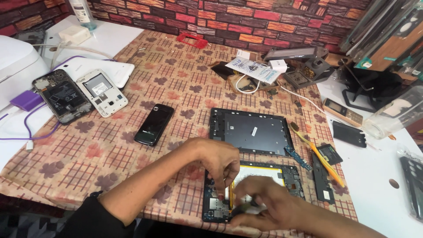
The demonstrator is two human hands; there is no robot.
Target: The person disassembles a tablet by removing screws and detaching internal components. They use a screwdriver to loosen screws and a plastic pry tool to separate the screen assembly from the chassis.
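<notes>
Nearest the viewer, an opened tablet (253, 189) lies at the near edge of the table, its back removed to show a blue circuit board at the left end, a pale battery edged in yellow, and further boards at the right. The left hand (218, 161) reaches over it from the left, fingers curled downward with the fingertips (221, 194) pressing on the blue board; it grips nothing visible. The right hand (269, 207), blurred, covers the tablet's lower middle and is closed around a small light-coloured tool (252, 207) whose kind cannot be made out. Just beyond lies the detached grey back cover (251, 131), flat and parallel to the tablet. To its right, a yellow-and-orange toothbrush (317, 154) rests diagonally beside small dark parts. To the left, a black phone (154, 124) lies on the patterned tablecloth (110, 154); farther left, two opened phones (79, 94) sit side by side near a purple cable (31, 130). At the far edge, a red frame (192, 40) lies before the brick-patterned wall (229, 20).
</notes>
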